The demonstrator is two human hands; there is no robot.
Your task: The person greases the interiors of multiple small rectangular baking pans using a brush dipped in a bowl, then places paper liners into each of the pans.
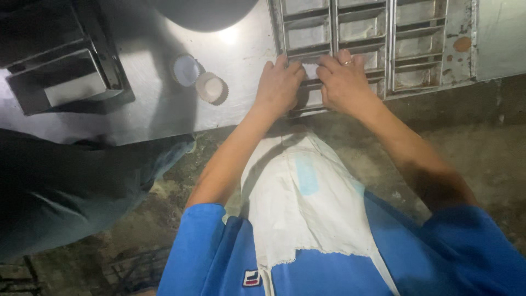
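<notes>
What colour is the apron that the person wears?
The apron is white, with a pale blue patch; the head view shows it.

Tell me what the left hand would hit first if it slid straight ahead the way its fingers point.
The left hand lies on the metal tray; straight ahead it would likely meet the next divider bar between compartments, though depth is unclear.

Both hands (312, 85) rest on the tray (460, 55) — paper cups (200, 79) lie to their left.

Bakery workshop: steel table (164, 98), metal mould tray (389, 49), paper cups (211, 87).
</notes>
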